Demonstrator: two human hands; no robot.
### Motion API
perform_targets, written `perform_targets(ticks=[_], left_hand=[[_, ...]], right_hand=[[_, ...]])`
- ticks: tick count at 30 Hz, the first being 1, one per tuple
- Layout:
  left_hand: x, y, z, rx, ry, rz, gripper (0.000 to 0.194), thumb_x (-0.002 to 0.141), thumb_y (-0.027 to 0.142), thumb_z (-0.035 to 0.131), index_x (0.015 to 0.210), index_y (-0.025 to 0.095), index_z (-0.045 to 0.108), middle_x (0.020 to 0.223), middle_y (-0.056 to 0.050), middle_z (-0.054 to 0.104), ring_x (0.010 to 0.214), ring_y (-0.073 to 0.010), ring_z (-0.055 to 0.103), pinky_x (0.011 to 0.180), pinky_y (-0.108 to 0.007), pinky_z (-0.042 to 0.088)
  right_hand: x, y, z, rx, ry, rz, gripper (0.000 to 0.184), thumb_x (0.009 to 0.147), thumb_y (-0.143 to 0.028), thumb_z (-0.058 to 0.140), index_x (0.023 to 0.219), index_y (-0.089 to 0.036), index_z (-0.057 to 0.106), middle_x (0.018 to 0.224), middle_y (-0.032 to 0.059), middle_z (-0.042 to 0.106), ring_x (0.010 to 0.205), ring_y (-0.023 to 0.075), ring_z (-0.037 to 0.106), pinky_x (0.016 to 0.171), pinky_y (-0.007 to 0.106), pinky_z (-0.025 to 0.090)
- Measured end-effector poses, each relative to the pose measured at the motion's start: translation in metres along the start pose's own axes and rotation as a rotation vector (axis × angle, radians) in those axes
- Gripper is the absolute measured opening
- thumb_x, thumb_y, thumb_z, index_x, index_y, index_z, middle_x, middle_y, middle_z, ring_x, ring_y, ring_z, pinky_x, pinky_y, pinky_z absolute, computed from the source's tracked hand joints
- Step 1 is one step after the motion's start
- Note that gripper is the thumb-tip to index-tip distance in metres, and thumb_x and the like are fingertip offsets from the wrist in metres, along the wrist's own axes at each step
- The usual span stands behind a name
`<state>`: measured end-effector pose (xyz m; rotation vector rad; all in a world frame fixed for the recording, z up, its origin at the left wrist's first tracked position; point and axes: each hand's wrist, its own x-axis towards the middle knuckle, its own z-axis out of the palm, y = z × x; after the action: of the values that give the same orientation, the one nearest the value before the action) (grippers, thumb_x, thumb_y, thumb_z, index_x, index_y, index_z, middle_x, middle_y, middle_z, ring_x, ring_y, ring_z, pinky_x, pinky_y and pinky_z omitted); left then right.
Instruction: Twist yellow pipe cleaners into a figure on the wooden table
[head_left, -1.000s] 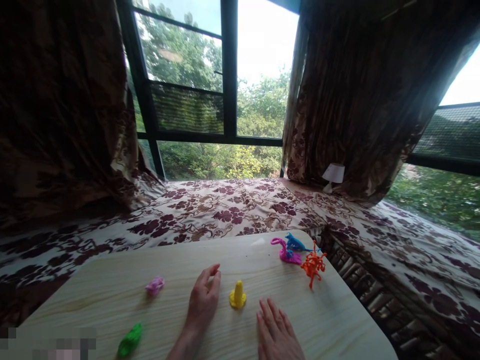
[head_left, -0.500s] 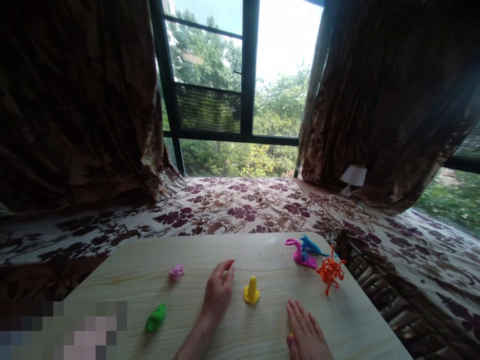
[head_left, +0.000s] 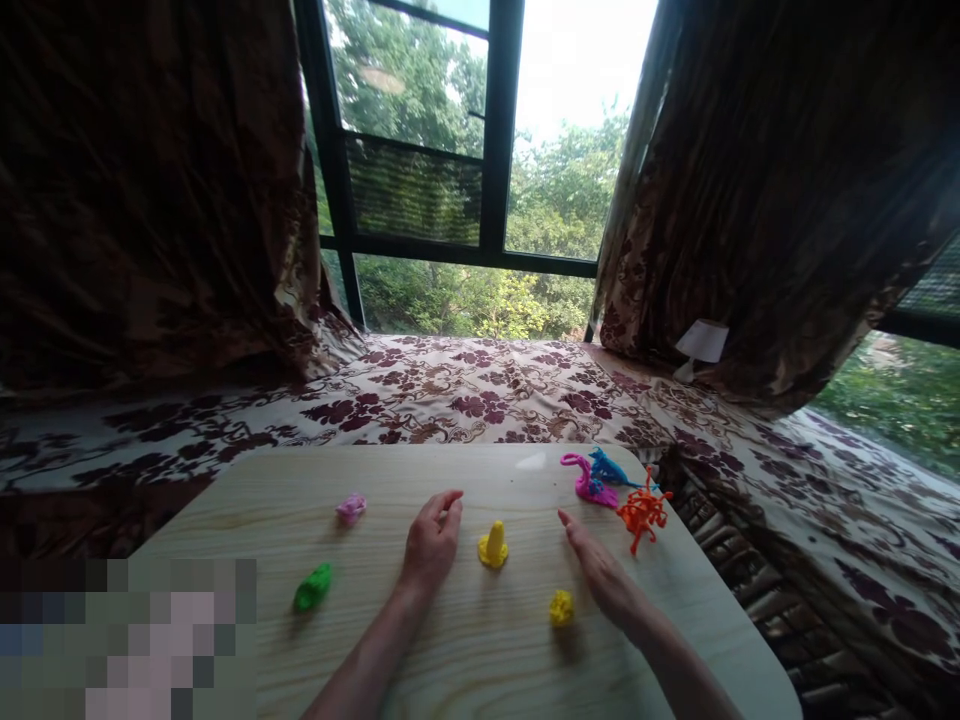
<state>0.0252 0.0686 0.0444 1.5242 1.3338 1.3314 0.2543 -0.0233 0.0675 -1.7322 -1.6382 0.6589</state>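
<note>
- The left hand is near the lower middle of the frame, above the table or resting on it; I cannot tell which. Its fingers are a little bent, and the thumb stands slightly apart from them.
- The right hand is in the lower right part, turned on its edge. Its fingers are stretched out and close together, pointing to the upper left, and its grip is loose, not closed on any object.
- Between the two hands, the yellow peg stands upright on its flat round base, apart from both and nearer to the left hand.
- The yellow lump lies below the peg in the frame, near the right hand and to the left of its wrist. Its surface looks knobby.
- At the lower left of the frame lie the pink lump and, below it, the green lump, well apart from the left hand.
- At the table's far right corner there is a group: the magenta swan-like figure, the blue figure behind it, and the orange branching figure just beside them.
</note>
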Motion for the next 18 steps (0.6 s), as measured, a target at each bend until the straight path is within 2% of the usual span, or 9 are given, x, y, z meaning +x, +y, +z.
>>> perform_targets(ticks=[2,5,9,11,15,18], left_hand=[[0.000,0.000,0.000,-0.008,0.000,-0.001,0.031,0.074,0.037,0.050,0.094,0.017,0.062,0.094,-0.006,0.065,0.092,-0.0215,0.059,0.080,-0.033,0.046],[-0.001,0.000,0.000,-0.016,0.009,-0.004,0.031,0.074,0.037,0.050,0.094,0.017,0.062,0.091,-0.007,0.066,0.090,-0.0216,0.059,0.077,-0.032,0.047],[-0.001,-0.001,-0.001,-0.010,0.012,0.003,0.032,0.074,0.038,0.049,0.093,0.017,0.063,0.088,-0.006,0.067,0.087,-0.0212,0.060,0.075,-0.031,0.048],[-0.001,-0.002,-0.001,-0.004,0.008,0.005,0.032,0.074,0.038,0.049,0.093,0.017,0.063,0.088,-0.006,0.067,0.086,-0.0209,0.060,0.075,-0.031,0.048],[0.002,-0.005,0.001,0.006,-0.002,0.003,0.030,0.076,0.037,0.048,0.094,0.017,0.062,0.093,-0.006,0.066,0.088,-0.0203,0.060,0.076,-0.031,0.047],[0.002,-0.006,0.002,0.013,-0.008,0.000,0.029,0.077,0.037,0.048,0.094,0.018,0.062,0.094,-0.005,0.066,0.088,-0.0196,0.059,0.078,-0.031,0.045]], right_hand=[[0.003,-0.004,0.003,-0.019,0.030,-0.019,0.051,0.091,-0.042,0.023,0.127,-0.012,0.043,0.131,0.0091,0.046,0.122,0.0168,0.040,0.101,0.034,0.032],[0.007,-0.017,0.020,-0.098,0.064,-0.040,0.049,0.090,-0.040,0.028,0.126,-0.012,0.044,0.133,0.0114,0.043,0.127,0.0215,0.031,0.105,0.041,0.023],[0.001,-0.024,0.042,-0.423,0.147,-0.086,0.045,0.089,-0.039,0.031,0.125,-0.016,0.046,0.138,0.0101,0.036,0.131,0.0260,0.020,0.105,0.049,0.014],[-0.009,-0.016,0.045,-0.551,0.140,-0.089,0.048,0.089,-0.042,0.031,0.127,-0.016,0.043,0.139,0.0097,0.033,0.131,0.0272,0.019,0.104,0.051,0.015],[-0.038,0.004,0.045,-0.642,0.027,-0.152,0.055,0.087,-0.051,0.028,0.132,-0.020,0.036,0.141,0.0061,0.029,0.131,0.0269,0.020,0.103,0.050,0.021],[-0.045,-0.001,0.053,-0.649,-0.008,-0.224,0.057,0.087,-0.052,0.027,0.133,-0.021,0.034,0.142,0.0053,0.025,0.131,0.0268,0.019,0.104,0.048,0.022]])
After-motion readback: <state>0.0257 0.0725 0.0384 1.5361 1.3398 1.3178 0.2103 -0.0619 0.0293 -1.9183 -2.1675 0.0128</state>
